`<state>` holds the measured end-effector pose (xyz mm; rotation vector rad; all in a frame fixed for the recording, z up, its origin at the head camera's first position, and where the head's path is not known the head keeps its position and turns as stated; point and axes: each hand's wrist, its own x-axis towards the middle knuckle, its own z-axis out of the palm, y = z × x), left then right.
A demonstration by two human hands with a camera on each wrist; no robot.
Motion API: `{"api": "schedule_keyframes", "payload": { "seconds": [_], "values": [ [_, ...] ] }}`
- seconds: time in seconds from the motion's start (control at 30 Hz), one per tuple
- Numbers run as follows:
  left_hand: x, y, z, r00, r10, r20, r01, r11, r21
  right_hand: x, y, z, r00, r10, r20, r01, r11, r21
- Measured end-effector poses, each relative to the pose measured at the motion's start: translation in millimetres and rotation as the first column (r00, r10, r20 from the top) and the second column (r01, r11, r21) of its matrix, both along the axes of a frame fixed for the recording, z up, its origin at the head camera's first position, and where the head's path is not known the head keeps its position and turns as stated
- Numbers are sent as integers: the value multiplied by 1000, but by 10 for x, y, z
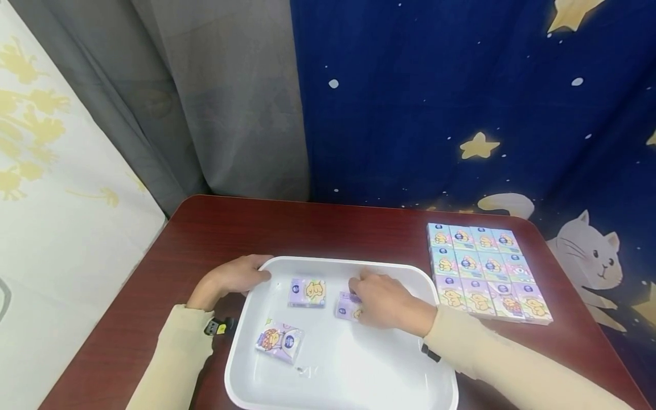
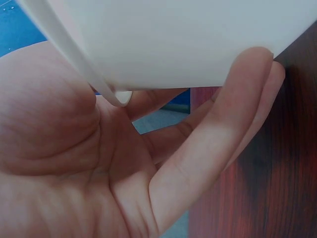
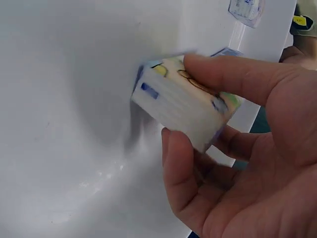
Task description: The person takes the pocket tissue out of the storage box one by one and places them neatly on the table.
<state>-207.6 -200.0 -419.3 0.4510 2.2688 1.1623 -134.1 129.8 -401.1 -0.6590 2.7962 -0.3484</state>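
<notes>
A white tray [image 1: 328, 261] stands on the table. My left hand [image 1: 240, 275] holds its far left corner; in the left wrist view the fingers [image 2: 198, 153] bend along the outer wall, beneath the rim. Inside the tray, my right hand [image 1: 386, 303] pinches a small purple tissue pack [image 1: 346, 308] with a cartoon print. The right wrist view shows that pack [image 3: 173, 101] tilted between thumb and fingers. Two more packs lie in the tray: one purple pack [image 1: 307, 292] near the back, and one turned askew [image 1: 279, 341] at the left.
Right of the tray, several similar packs [image 1: 476, 265] form a tight block in rows, blue ones behind and purple ones in front. The dark red-brown table [image 1: 307, 228] ends at a grey curtain [image 1: 246, 114] and a blue starry curtain [image 1: 410, 114]. A white patterned cloth [image 1: 61, 239] hangs left.
</notes>
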Motion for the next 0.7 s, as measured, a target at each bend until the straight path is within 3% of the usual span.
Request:
{"api": "schedule_keyframes", "payload": {
  "seconds": [0.3,0.57,0.7],
  "values": [
    [-4,-1,-12,1000,0,-9,0,1000,-2,28,128,90,1000,-25,-15,24,998,-51],
    [3,-3,-1,1000,-12,-15,13,1000,13,112,334,291,995,-25,-95,9,987,-162],
    [-4,-7,-11,1000,-12,-15,12,1000,10,164,484,393,995,-54,-82,32,970,-240]
  ]
}}
